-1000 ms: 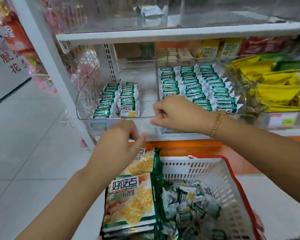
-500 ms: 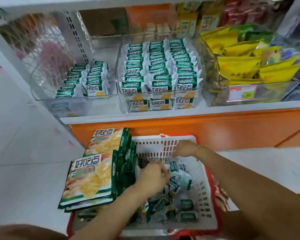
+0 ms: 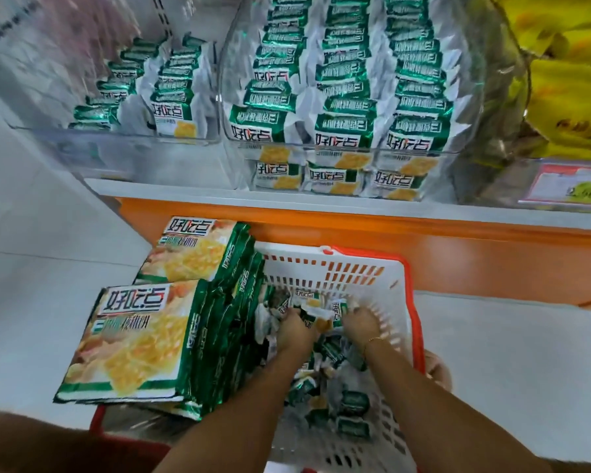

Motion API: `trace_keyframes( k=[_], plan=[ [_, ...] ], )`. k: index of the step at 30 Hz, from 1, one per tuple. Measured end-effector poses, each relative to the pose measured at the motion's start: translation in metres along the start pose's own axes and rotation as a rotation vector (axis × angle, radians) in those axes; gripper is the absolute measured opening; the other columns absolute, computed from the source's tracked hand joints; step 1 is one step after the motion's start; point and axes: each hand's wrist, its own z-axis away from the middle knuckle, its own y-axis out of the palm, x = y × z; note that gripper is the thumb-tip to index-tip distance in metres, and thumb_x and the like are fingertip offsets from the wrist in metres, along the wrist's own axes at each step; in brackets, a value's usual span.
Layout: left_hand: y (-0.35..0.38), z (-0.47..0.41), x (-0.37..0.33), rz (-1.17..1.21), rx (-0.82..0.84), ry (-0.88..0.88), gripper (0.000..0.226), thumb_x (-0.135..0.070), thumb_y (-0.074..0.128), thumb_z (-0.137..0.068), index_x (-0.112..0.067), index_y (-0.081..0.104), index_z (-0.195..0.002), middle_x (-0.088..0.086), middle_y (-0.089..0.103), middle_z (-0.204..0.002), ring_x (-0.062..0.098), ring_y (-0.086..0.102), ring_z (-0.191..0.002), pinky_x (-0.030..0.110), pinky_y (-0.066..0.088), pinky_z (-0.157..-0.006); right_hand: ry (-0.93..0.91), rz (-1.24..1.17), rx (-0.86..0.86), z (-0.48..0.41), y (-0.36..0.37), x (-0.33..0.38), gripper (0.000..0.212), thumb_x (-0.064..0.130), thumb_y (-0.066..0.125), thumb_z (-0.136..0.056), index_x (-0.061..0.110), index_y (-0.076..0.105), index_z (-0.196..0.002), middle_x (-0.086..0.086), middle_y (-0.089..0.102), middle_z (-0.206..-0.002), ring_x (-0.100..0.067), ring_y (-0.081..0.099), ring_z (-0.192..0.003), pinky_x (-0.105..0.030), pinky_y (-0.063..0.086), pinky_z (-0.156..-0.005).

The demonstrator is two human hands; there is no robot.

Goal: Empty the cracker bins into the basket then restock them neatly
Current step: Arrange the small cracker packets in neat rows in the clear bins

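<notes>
Both hands dig into the white basket [image 3: 335, 268] at six o'clock: the left hand [image 3: 296, 331] and right hand [image 3: 360, 324] each seem curled around small cracker packets [image 3: 350, 402], though blur obscures the fingers. Large cracker bags [image 3: 133, 339] stack along the basket's nine o'clock side. At twelve o'clock, the centre clear bin [image 3: 348, 150] holds three neat rows; the left bin [image 3: 123, 138] holds two.

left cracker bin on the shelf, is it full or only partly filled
Partly filled. The left bin holds two rows of cracker packs with bare clear space beside them, while the middle bin is packed with three rows.

Bright, even light; blurred, warped edges
</notes>
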Motion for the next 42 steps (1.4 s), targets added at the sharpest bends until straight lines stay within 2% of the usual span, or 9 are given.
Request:
trace_keyframes(
  k=[5,13,16,21,23,27,32,35,42],
  plan=[
    [0.017,-0.016,-0.010,-0.104,-0.002,-0.075,0.067,-0.038,0.052,-0.096,0.005,0.026,-0.141,0.021,0.054,-0.129,0.034,0.057,-0.113,0.038,0.048,-0.083,0.060,-0.092,0.023,-0.023,0.005,-0.004,0.019,0.010,0.053,-0.093,0.002,0.059,-0.076,-0.006,0.053,-0.068,-0.016,0.047,-0.059,-0.023,0.036,-0.048],
    [0.024,-0.029,0.006,-0.231,-0.042,-0.061,0.039,-0.038,0.061,-0.090,-0.009,0.060,-0.117,0.011,0.062,-0.112,0.025,0.064,-0.093,0.036,0.056,-0.079,0.133,-0.380,0.116,-0.034,0.013,-0.001,0.027,0.017,0.069,-0.086,0.014,0.047,-0.071,-0.002,0.050,-0.044,-0.016,0.047,-0.048,-0.022,0.037,-0.044],
    [0.005,-0.008,0.005,-0.164,-0.098,-0.022,0.039,-0.041,0.068,-0.086,-0.014,0.061,-0.112,0.007,0.066,-0.106,0.021,0.066,-0.084,0.031,0.054,-0.066,0.087,-0.348,0.110,-0.034,0.016,-0.001,0.040,0.030,0.079,-0.078,0.005,0.062,-0.105,-0.013,0.068,-0.080,-0.025,0.062,-0.074,-0.029,0.046,-0.061],
    [-0.023,0.043,0.003,-0.103,-0.156,0.003,0.054,-0.048,0.055,-0.092,-0.009,0.047,-0.128,0.008,0.064,-0.116,0.024,0.064,-0.099,0.032,0.053,-0.071,0.029,-0.148,0.071,-0.031,0.012,0.000,0.039,0.025,0.074,-0.083,0.011,0.044,-0.061,-0.004,0.043,-0.057,-0.014,0.042,-0.050,-0.024,0.035,-0.049],
    [-0.028,0.059,0.002,-0.032,-0.154,0.001,0.056,-0.046,0.056,-0.092,-0.009,0.045,-0.133,0.009,0.063,-0.119,0.025,0.063,-0.104,0.032,0.052,-0.077,-0.029,-0.088,0.050,-0.024,0.011,0.001,0.012,0.020,0.066,-0.087,0.013,0.057,-0.083,-0.003,0.051,-0.065,-0.013,0.046,-0.053,-0.023,0.036,-0.049],
    [-0.045,0.086,-0.008,0.308,-0.084,0.006,0.013,-0.032,0.061,-0.092,-0.019,0.058,-0.091,-0.008,0.056,-0.079,0.014,0.057,-0.078,0.022,0.048,-0.067,-0.209,0.089,0.079,-0.008,-0.009,0.012,0.059,0.005,0.048,-0.092,0.024,0.038,-0.147,-0.011,0.060,-0.094,-0.006,0.046,-0.056,-0.016,0.040,-0.039],
    [-0.063,0.109,-0.020,0.753,0.080,-0.081,0.044,-0.030,0.067,-0.088,-0.002,0.054,-0.120,0.009,0.056,-0.123,0.027,0.058,-0.107,0.037,0.055,-0.084,-0.371,0.367,-0.018,0.025,-0.069,0.043,0.039,0.044,0.056,-0.092,0.013,0.064,-0.115,-0.004,0.049,-0.074,-0.020,0.060,-0.101,-0.026,0.044,-0.093],
    [-0.076,0.122,-0.020,0.889,0.126,-0.043,0.025,-0.021,0.067,-0.089,-0.005,0.057,-0.106,0.008,0.056,-0.112,0.024,0.061,-0.098,0.034,0.057,-0.080,-0.502,0.261,0.084,0.069,-0.128,0.057,0.027,0.020,0.072,-0.082,0.013,0.068,-0.108,0.002,0.061,-0.092,-0.015,0.059,-0.085,-0.022,0.044,-0.064],
    [-0.119,0.145,-0.025,0.839,0.072,0.179,0.053,-0.023,0.072,-0.084,-0.007,0.051,-0.130,0.006,0.050,-0.124,0.018,0.061,-0.097,0.027,0.058,-0.073,-0.792,0.118,0.352,0.171,-0.214,0.064,0.020,0.020,0.076,-0.076,0.023,0.072,-0.096,0.006,0.074,-0.094,-0.005,0.058,-0.070,-0.017,0.045,-0.064]
  ],
)
